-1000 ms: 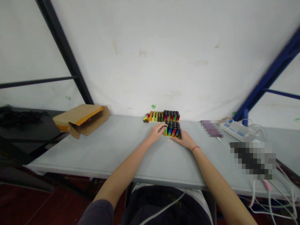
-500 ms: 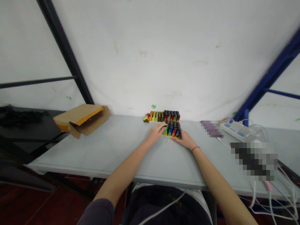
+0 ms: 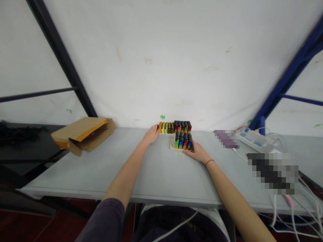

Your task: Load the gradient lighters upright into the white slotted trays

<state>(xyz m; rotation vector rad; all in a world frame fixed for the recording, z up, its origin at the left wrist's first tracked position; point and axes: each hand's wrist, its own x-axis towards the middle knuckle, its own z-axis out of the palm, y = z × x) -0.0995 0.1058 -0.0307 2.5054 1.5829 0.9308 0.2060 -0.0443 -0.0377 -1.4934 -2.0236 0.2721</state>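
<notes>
A white tray (image 3: pixel 172 144) on the grey table (image 3: pixel 161 171) holds several upright coloured lighters (image 3: pixel 183 140) with black tops. Behind it, a longer row of lighters (image 3: pixel 175 127) stands against the wall. My left hand (image 3: pixel 151 135) reaches to the left end of that back row, where its fingers curl over something I cannot make out. My right hand (image 3: pixel 196 152) rests against the tray's near right corner, fingers closed on its edge.
An open cardboard box (image 3: pixel 82 133) lies on its side at the table's left end. To the right sit a white power strip (image 3: pixel 254 139), loose white cables (image 3: pixel 290 208) and two blurred-out objects. Dark metal frames stand on both sides.
My left hand left the tray's lighters and moved back and left to the end of the rear row. The tray's empty left slots now show. The view shifted slightly.
</notes>
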